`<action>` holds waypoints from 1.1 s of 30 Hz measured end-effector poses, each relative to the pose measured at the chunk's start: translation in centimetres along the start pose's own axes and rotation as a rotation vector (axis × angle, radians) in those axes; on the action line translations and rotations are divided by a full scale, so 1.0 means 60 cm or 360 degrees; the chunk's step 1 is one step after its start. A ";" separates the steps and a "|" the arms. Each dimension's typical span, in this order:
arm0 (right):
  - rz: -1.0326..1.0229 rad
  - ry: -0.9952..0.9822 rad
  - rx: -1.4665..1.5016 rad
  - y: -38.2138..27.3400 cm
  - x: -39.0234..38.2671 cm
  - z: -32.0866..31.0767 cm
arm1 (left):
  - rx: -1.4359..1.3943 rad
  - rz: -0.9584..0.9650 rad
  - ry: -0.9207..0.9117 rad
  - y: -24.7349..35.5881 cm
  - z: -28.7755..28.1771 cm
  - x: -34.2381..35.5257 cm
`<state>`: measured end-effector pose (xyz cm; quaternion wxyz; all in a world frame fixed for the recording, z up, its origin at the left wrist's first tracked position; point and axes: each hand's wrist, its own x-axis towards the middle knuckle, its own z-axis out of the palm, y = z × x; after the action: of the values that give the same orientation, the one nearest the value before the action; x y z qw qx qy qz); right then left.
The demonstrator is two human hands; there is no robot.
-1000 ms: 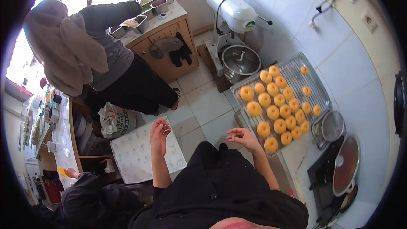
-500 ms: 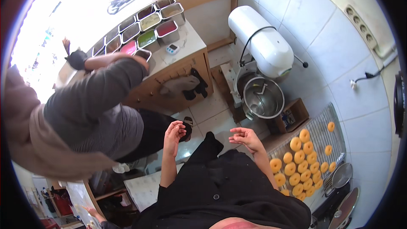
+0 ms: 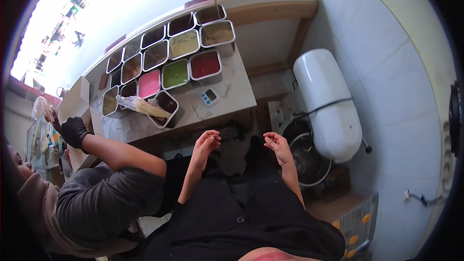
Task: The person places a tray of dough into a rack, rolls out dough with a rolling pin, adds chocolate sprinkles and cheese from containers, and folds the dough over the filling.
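My left hand (image 3: 206, 146) is raised in mid-air in front of my black shirt, its fingers loosely curled with nothing visible in them. Level with it, my right hand (image 3: 279, 147) has half-bent fingers and is likewise without any object. The hands are apart and touch nothing. Ahead of the left one is a marble-topped counter (image 3: 232, 97) bearing several metal containers of coloured fillings, among them a red one (image 3: 205, 64) and a green one (image 3: 175, 74). A small white and blue timer (image 3: 210, 96) lies by them. Nearest my right hand is a white stand mixer (image 3: 328, 104).
At left, a co-worker in a grey sleeve (image 3: 104, 208) reaches a black-gloved hand (image 3: 74, 132) toward an open box (image 3: 77, 97). Piping bags (image 3: 145, 107) rest across a front container. The mixer's metal bowl (image 3: 309, 164) and a rack (image 3: 358, 222) with ring doughnuts are at right.
My view has swung toward the counter, which now looks nearer, while most doughnuts left view. The co-worker's arm has moved from the containers to the box. My fingers are slightly more curled.
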<state>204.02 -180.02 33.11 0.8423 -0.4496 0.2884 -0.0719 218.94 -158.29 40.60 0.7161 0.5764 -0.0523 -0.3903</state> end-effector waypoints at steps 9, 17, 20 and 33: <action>-0.0127 -0.0167 -0.1123 -0.154 0.290 -0.011 | 0.0011 0.0408 0.0493 0.111 0.027 0.146; -0.0019 -0.0271 -0.1366 -0.129 0.420 0.024 | -0.0113 0.0795 0.0898 0.178 -0.037 0.235; -0.0190 -0.0182 -0.1522 -0.137 0.432 0.057 | -0.0156 0.0938 0.1042 0.205 -0.070 0.252; -0.0084 -0.0153 -0.1583 -0.152 0.569 0.053 | 0.0673 0.1168 0.1088 0.393 -0.079 0.389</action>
<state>235.13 -196.04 27.39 0.5362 -0.8067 0.2371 0.0737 249.27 -168.28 50.73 0.6499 0.7458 -0.0917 0.1141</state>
